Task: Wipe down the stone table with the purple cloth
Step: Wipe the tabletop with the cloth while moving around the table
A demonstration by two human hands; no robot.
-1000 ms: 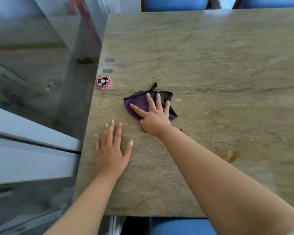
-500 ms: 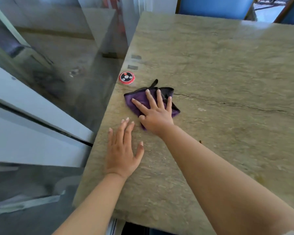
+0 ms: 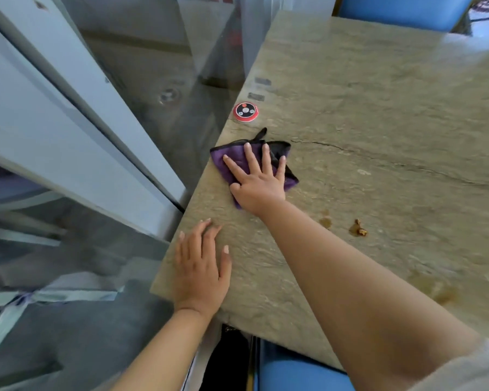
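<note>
A purple cloth (image 3: 228,160) with black trim lies near the left edge of the greenish stone table (image 3: 393,114). My right hand (image 3: 259,182) presses flat on the cloth, fingers straight and spread. Nearer to me, my left hand (image 3: 201,266) rests palm down on the bare stone by the table's left edge, fingers straight. Brown stains (image 3: 357,228) mark the stone to the right of my right forearm, and a fainter one (image 3: 441,292) shows farther right and nearer.
A round red and black call button (image 3: 245,111) sits on the table just beyond the cloth, with two small grey labels (image 3: 256,96) behind it. A glass wall (image 3: 110,136) runs along the table's left edge. Blue chair seats stand at the far end (image 3: 401,9) and near end (image 3: 297,371).
The cloth and my right hand have slid left toward the table's edge. My view has swung left and tilted. The left hand stays flat on the stone.
</note>
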